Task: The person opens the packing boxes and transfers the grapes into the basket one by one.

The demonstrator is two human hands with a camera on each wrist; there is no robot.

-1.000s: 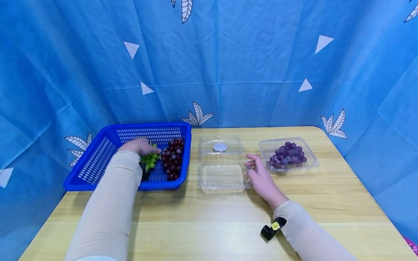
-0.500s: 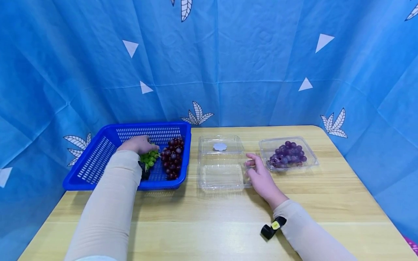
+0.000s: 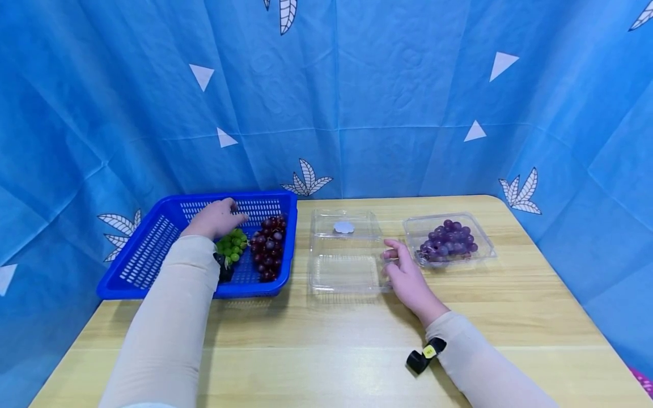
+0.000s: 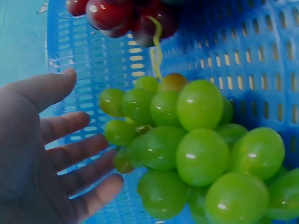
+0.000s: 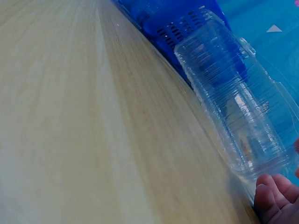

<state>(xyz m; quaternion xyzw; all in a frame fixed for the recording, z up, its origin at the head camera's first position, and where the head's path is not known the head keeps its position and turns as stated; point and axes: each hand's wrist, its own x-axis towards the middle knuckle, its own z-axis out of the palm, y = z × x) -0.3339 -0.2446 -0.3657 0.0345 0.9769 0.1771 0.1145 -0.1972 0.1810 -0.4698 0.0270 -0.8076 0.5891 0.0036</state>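
Over the blue basket [image 3: 255,290], my left hand [image 3: 214,218] has its fingers spread and holds nothing. Beneath it lies a bunch of green grapes [image 3: 232,246]. In the left wrist view the fingertips are right beside the green grapes [image 4: 203,156], thumb well apart. A bunch of dark red grapes [image 3: 267,249] lies in the basket's right part. My right hand [image 3: 410,283] rests at the right edge of an opened clear plastic box [image 3: 352,290], fingers loosely bent. Its fingertips [image 5: 266,191] are at the box's corner in the right wrist view.
A second clear box [image 3: 484,258] with a bunch of purple grapes [image 3: 449,241] stands at the right. The opened box's lid, with a white label [image 3: 344,227], lies toward the back. A blue curtain [image 3: 388,113] hangs behind the wooden table [image 3: 316,351].
My left hand has let go of the green grapes and risen up and back from them; the bunch stays in the basket. My right hand keeps its place by the opened box.
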